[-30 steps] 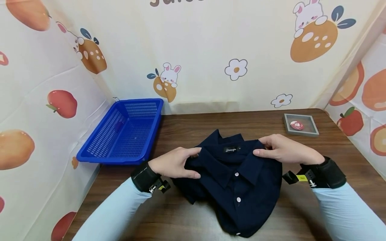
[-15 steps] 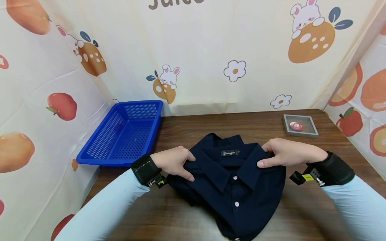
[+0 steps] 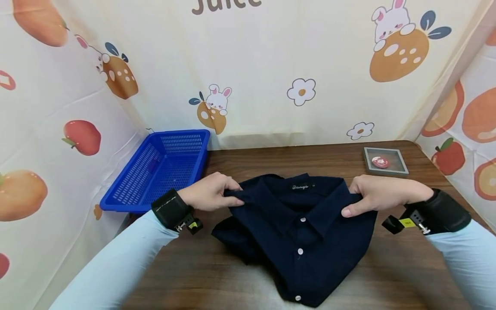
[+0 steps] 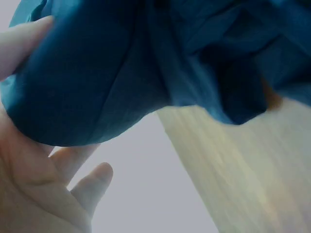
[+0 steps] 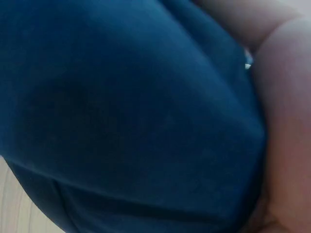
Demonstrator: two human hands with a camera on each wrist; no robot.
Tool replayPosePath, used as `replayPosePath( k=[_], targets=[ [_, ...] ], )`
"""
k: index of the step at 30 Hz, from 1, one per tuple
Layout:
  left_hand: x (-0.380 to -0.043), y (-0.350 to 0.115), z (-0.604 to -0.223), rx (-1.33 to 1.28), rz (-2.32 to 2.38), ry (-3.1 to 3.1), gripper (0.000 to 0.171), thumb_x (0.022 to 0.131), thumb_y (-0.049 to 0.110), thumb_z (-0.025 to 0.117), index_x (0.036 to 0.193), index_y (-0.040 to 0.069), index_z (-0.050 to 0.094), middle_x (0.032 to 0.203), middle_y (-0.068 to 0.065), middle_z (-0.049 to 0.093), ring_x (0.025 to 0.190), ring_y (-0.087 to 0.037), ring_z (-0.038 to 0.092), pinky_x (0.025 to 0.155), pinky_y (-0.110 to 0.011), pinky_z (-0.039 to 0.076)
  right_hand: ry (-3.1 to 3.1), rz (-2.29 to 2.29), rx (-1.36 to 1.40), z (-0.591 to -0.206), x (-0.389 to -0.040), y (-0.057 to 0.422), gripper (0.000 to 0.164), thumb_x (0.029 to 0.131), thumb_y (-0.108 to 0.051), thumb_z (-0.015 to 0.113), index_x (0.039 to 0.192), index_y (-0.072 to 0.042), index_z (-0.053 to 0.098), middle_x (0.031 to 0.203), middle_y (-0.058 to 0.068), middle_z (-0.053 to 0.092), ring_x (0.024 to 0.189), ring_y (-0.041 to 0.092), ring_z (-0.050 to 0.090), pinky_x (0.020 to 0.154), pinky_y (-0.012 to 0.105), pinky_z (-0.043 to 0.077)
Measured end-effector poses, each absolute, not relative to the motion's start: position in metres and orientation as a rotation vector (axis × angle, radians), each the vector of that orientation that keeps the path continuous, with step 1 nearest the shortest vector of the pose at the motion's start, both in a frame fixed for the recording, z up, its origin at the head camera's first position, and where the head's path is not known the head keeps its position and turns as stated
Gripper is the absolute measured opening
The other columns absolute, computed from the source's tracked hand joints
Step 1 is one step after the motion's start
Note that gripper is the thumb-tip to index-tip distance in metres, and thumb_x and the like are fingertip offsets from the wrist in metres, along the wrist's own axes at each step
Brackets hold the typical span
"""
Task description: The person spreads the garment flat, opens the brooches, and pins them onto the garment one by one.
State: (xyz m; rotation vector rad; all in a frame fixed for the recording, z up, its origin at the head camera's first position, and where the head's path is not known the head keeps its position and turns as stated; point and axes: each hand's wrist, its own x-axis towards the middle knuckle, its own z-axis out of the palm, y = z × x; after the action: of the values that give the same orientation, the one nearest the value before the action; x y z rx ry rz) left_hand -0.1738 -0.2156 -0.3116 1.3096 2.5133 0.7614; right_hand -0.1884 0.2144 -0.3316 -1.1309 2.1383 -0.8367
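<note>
A navy blue button-up shirt (image 3: 298, 228) with white buttons and a collar label spreads between both hands in the head view. My left hand (image 3: 211, 191) pinches its left shoulder between thumb and fingers. At the opposite shoulder my right hand (image 3: 383, 193) grips the cloth, thumb on top and fingers tucked underneath. In the left wrist view the shirt cloth (image 4: 92, 82) drapes over the left hand's fingers (image 4: 95, 187). Dark blue cloth (image 5: 126, 111) fills most of the right wrist view beside the right hand (image 5: 286, 111). The lower front of the shirt hangs toward the near side.
A blue perforated plastic basket (image 3: 193, 172) stands at the back left of the wooden table (image 3: 248, 161). Toward the back right lies a small grey-framed box (image 3: 403, 165) with a red round item (image 3: 380, 162) in it. Printed curtains (image 3: 255, 64) enclose the table's back and sides.
The hands have moved apart, the left one going left and up, the right one going right. The left hand has taken hold of the shoulder, and the shirt is stretched wider and raised on its left.
</note>
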Motion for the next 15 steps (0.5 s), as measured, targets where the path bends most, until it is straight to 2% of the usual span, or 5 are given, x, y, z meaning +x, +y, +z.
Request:
replayPosePath(
  k=[2, 4, 9, 11, 15],
  targets=[
    [-0.175, -0.219, -0.306, 1.279, 0.809, 2.538, 0.024, 0.094, 0.028, 0.064, 0.072, 0.021, 0.057, 0.066, 0.013, 0.043, 0.050, -0.004, 0.041, 0.056, -0.022, 0.037, 2.130, -0.845, -1.130, -0.329, -0.191, 0.217, 0.023, 0.096, -0.021, 0.060, 0.077, -0.022, 0.074, 0.056, -0.009, 0.058, 0.056, 0.006, 0.059, 0.052, 0.022, 0.043],
    [-0.176, -0.222, -0.302, 1.228, 0.830, 2.577, 0.034, 0.095, 0.030, 0.062, 0.067, 0.019, 0.046, 0.061, 0.009, 0.030, 0.044, -0.006, 0.029, 0.052, -0.023, 0.028, 2.119, -0.863, -1.127, -0.325, -0.193, 0.220, 0.025, 0.097, -0.019, 0.059, 0.077, -0.021, 0.074, 0.054, -0.005, 0.056, 0.054, 0.006, 0.058, 0.049, 0.022, 0.041],
    [-0.178, -0.228, -0.293, 1.105, 0.846, 2.662, 0.037, 0.096, 0.033, 0.060, 0.067, 0.016, 0.043, 0.055, 0.006, 0.034, 0.045, -0.011, 0.037, 0.052, -0.025, 0.030, 2.122, -0.901, -1.170, -0.316, -0.197, 0.226, 0.031, 0.098, -0.012, 0.055, 0.072, -0.018, 0.069, 0.050, 0.008, 0.043, 0.049, 0.001, 0.049, 0.046, 0.023, 0.037],
    [-0.179, -0.229, -0.290, 1.070, 0.845, 2.689, 0.037, 0.096, 0.033, 0.060, 0.068, 0.015, 0.044, 0.055, 0.004, 0.036, 0.047, -0.014, 0.041, 0.052, -0.026, 0.032, 2.154, -0.904, -1.189, -0.312, -0.199, 0.230, 0.034, 0.099, -0.011, 0.053, 0.069, -0.018, 0.066, 0.050, 0.008, 0.036, 0.046, -0.001, 0.041, 0.044, 0.024, 0.034],
    [-0.179, -0.230, -0.284, 1.043, 0.850, 2.744, 0.037, 0.096, 0.033, 0.059, 0.069, 0.014, 0.043, 0.054, 0.003, 0.036, 0.048, -0.015, 0.043, 0.050, -0.027, 0.030, 2.167, -0.944, -1.208, -0.303, -0.204, 0.237, 0.037, 0.102, -0.006, 0.045, 0.076, -0.017, 0.070, 0.052, 0.003, 0.039, 0.048, 0.004, 0.044, 0.044, 0.027, 0.034]
  ],
)
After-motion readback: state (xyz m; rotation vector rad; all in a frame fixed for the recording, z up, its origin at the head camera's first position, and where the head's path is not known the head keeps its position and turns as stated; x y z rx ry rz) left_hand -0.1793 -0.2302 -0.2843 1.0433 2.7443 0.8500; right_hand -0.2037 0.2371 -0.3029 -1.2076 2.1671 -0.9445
